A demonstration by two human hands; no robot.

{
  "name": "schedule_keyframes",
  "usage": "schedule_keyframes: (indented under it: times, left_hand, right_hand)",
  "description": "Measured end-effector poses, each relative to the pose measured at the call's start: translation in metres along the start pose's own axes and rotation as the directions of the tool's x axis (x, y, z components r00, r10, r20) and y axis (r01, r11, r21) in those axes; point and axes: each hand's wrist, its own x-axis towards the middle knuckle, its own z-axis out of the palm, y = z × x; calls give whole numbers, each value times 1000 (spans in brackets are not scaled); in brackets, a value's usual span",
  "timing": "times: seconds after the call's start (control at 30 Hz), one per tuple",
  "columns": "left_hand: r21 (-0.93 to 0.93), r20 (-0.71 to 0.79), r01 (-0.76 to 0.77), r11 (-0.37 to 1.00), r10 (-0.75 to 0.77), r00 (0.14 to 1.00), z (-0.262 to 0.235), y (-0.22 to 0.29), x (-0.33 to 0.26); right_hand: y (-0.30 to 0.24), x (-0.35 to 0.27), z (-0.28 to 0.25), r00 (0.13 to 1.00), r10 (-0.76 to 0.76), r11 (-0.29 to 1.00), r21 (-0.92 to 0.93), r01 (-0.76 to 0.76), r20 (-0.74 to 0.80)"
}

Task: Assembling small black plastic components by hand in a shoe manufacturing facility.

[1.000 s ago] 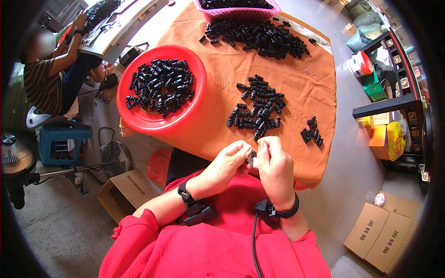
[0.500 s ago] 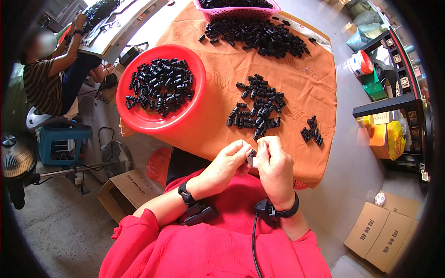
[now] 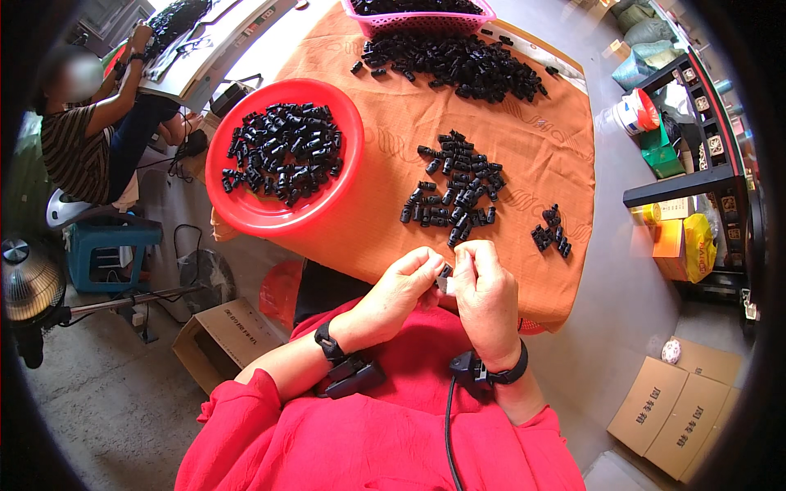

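At six o'clock, close to the chest, we pinch one small black plastic part (image 3: 444, 277) between our left hand (image 3: 403, 288) and right hand (image 3: 486, 295), fingertips closed on it from both sides, apparently to steady it over the table edge. Just beyond, at twelve o'clock, loose black parts (image 3: 453, 190) lie within easy reach on the orange tablecloth (image 3: 385, 139); a smaller cluster (image 3: 551, 230) sits at one o'clock. At eleven o'clock a red basin (image 3: 246, 213) holds more, farther still a larger heap (image 3: 458, 61) and pink basket (image 3: 360, 14).
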Motion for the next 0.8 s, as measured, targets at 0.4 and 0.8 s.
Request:
schedule_keyframes:
  times: [0.4, 0.8]
  left_hand:
    - [7, -3, -10, 1000, 10, 1000, -1, -2, 0]
    - [3, -23, 2, 1000, -2, 1000, 1, 0, -1]
  right_hand:
    - [3, -1, 1, 1000, 13, 1000, 18, -13, -6]
    - [2, 0, -1, 1000, 9, 1000, 8, -9, 19]
